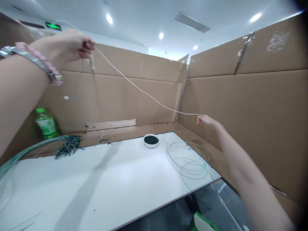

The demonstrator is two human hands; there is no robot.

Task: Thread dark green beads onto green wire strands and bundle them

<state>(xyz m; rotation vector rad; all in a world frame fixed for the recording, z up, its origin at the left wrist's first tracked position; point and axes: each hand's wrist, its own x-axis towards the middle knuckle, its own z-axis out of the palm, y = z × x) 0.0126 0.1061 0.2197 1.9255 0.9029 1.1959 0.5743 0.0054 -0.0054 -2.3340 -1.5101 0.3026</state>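
Note:
A thin white cord (144, 91) hangs in a loose curve between my two hands, above the white table. My left hand (80, 46) is raised high at the upper left, its fingers pinched on the cord. Lower down on the right, my right hand (205, 119) grips the cord in closed fingers. Beneath the cord stands a small white bowl (151, 146) filled with small dark green or black pieces. Thin green wire (192, 168) lies in loose coils on the table's right side, below my right hand.
Cardboard walls (247, 106) enclose the white table (115, 189) at the back and right. At the left are a bundle of green strands with dark pieces (69, 146) and a bottle with a green cap (47, 124). Small dark bits (108, 139) are scattered along the back edge.

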